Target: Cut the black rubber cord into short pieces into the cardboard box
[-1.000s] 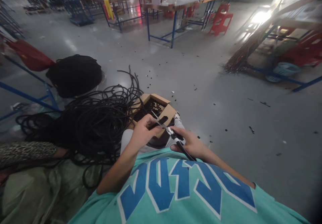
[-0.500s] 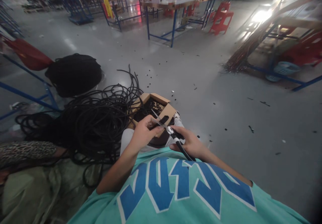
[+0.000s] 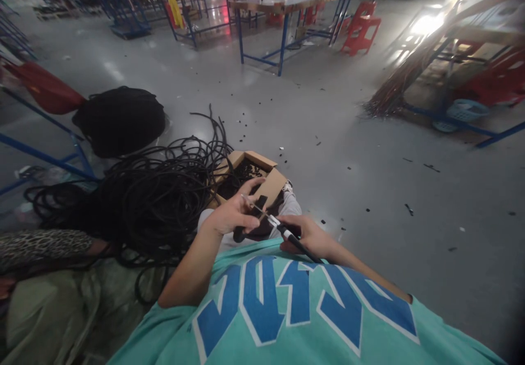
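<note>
My left hand (image 3: 232,215) is closed around a short black strip (image 3: 261,203), which sticks out past the fingers; its exact kind cannot be made out. My right hand (image 3: 307,235) grips black-handled scissors (image 3: 292,238) with white bands near the pivot. Their thin metal blades point up and left, reaching the left fingers and crossing by the strip. Just beyond both hands, between my legs, an open cardboard box (image 3: 275,183) holds many small black pieces (image 3: 251,169). Part of the box is hidden behind my left hand.
A large tangle of black cord (image 3: 156,195) lies left of the box, with a round black coil (image 3: 121,120) behind it. Another person's patterned sleeve or leg (image 3: 45,245) shows at far left. Ahead stand blue-legged tables (image 3: 283,42) and red stools (image 3: 361,31). Small black scraps dot the floor.
My left hand has turned and shifted slightly left, its fingers spreading further over the box. The black strip now stands at a different angle. The scissor blades look closer together.
</note>
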{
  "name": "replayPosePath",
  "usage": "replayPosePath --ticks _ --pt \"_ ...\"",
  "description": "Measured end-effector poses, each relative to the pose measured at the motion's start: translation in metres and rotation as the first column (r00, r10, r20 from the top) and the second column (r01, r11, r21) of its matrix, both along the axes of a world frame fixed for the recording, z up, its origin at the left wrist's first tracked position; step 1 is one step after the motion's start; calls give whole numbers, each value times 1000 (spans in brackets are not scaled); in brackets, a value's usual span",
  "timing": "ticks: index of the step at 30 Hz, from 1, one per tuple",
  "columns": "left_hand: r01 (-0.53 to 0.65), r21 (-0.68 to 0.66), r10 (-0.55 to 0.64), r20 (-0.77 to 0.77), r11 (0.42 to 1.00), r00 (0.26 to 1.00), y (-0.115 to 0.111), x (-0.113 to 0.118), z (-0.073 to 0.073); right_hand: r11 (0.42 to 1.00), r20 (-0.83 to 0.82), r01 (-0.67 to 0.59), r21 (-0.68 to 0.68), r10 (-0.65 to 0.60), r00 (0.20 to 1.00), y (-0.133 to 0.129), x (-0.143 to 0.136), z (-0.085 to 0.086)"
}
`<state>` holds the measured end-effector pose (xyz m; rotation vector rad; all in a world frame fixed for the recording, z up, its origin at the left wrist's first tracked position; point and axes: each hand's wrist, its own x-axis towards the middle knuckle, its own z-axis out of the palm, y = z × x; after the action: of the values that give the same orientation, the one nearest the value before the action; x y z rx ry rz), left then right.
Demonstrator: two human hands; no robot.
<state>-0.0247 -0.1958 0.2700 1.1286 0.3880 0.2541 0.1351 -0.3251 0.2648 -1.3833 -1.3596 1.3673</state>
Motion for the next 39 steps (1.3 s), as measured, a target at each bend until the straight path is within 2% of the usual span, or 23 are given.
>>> replayPosePath --ticks 3,7,14,18,23,27,33,39 --pt "223 -28 -223 8 974 975 11 -4 -6 996 -145 -84 -38 78 986 -1 -1 -5" --pt "308 40 -308 -6 950 951 19 -5 -9 992 -207 -92 -88 72 976 -3 -1 -11" --pt "299 182 -282 -115 937 953 24 -5 -1 991 -230 -86 -102 61 971 -1 1 -13" --pt "301 176 -267 -194 937 944 23 -3 9 992 -230 -91 -84 70 971 0 1 -16" --pt "324 186 -284 -212 928 935 24 0 17 995 -234 -72 -68 54 971 -1 2 -19" --pt "337 179 -297 -214 924 930 26 1 13 996 -241 -53 -78 32 970 -1 2 -20" --pt "352 41 -343 -138 935 929 27 2 2 987 -308 -118 -111 79 948 0 4 -22" --pt "374 48 -364 -142 926 920 29 -1 -1 991 -283 -97 -93 67 957 -2 2 -26"
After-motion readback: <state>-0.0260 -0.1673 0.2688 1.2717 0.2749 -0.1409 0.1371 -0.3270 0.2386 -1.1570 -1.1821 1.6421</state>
